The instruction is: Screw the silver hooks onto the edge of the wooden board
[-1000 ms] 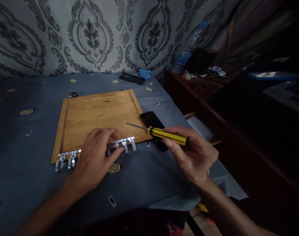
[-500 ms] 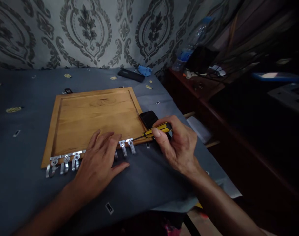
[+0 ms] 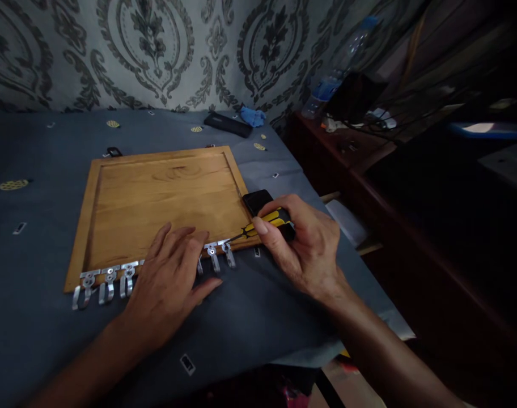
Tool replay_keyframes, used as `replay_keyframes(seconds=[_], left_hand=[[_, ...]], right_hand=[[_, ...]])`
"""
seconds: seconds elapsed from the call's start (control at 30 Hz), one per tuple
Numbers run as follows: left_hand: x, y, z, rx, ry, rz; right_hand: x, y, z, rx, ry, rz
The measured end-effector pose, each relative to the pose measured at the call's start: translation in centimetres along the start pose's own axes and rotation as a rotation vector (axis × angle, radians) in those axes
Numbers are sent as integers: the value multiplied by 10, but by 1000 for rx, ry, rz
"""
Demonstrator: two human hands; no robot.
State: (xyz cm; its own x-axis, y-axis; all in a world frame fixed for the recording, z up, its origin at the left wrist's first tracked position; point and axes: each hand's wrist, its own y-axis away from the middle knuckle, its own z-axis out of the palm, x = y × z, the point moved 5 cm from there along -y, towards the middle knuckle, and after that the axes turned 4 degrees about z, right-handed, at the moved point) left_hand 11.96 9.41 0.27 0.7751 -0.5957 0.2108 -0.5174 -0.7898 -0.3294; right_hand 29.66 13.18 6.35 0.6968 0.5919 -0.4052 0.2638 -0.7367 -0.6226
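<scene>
A framed wooden board (image 3: 169,192) lies flat on the dark blue-grey cloth. Along its near edge runs a metal hook rail (image 3: 109,273) with several silver hooks hanging past the edge. My left hand (image 3: 169,277) rests flat across the middle of the rail and the board, fingers stretched out, hiding some hooks. My right hand (image 3: 307,243) grips a yellow and black screwdriver (image 3: 267,222), held slanted. Its tip meets the rail at the rightmost hook (image 3: 228,254), where a screw itself is too small to make out.
A black phone-like object (image 3: 257,201) touches the board's right side, partly behind my right hand. Behind the board lie a dark case (image 3: 228,124) and a crumpled blue cloth (image 3: 253,117). A plastic bottle (image 3: 326,90) and cables stand on the dark red furniture (image 3: 347,150) at right.
The camera view has shifted slightly. My right hand and the screwdriver handle have turned a little, with the tip still at the rightmost hook. My left hand stays on the board.
</scene>
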Motion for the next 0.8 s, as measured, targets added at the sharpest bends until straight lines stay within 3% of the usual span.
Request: replay_keyframes(seconds=[0.37, 0.8], left_hand=[[25, -23, 6, -32, 21, 14], [15, -24, 16, -27, 127, -134]], right_hand=[[0, -10, 10, -215, -384, 107], [1, -8, 14, -307, -492, 113]])
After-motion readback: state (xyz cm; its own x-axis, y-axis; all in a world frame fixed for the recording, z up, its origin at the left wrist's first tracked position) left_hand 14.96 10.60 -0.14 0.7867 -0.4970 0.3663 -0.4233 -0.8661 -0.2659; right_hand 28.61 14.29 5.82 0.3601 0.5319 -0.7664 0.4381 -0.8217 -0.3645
